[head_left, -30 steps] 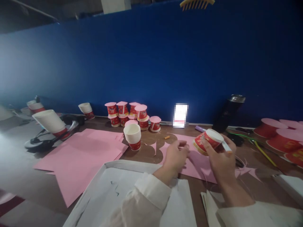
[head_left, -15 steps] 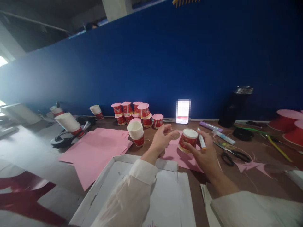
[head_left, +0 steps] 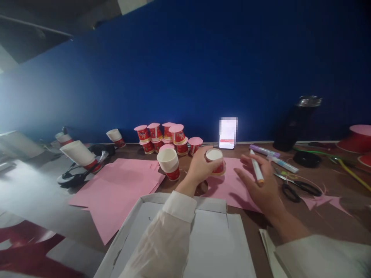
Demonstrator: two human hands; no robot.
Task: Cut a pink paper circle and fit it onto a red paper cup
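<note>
My left hand [head_left: 201, 166] is closed around an upturned red paper cup [head_left: 220, 168], whose white recessed base faces up. The cup is over a pink paper sheet [head_left: 232, 185]. To the right, my right hand [head_left: 262, 185] has its fingers spread and keeps a white marker [head_left: 256, 168] with an orange end tucked between them. That hand is apart from the cup. Left of my left hand stands a stack of white-and-red paper cups [head_left: 168, 162]. Behind it are several upturned red cups with pink paper discs on top [head_left: 177, 135], some piled two high.
Pink sheets [head_left: 118, 185] lie at left, beside a white cardboard tray [head_left: 214, 239] in front of me. Scissors [head_left: 301, 187], pink scraps [head_left: 324, 200], a purple pen [head_left: 264, 150] and a black bottle [head_left: 295, 123] are at right. A lit phone [head_left: 227, 133] leans against the blue partition [head_left: 185, 69].
The cup has passed from my right hand to my left, which has moved right to grip it. My right hand has let go and drawn away rightward with the marker. The view has shifted slightly.
</note>
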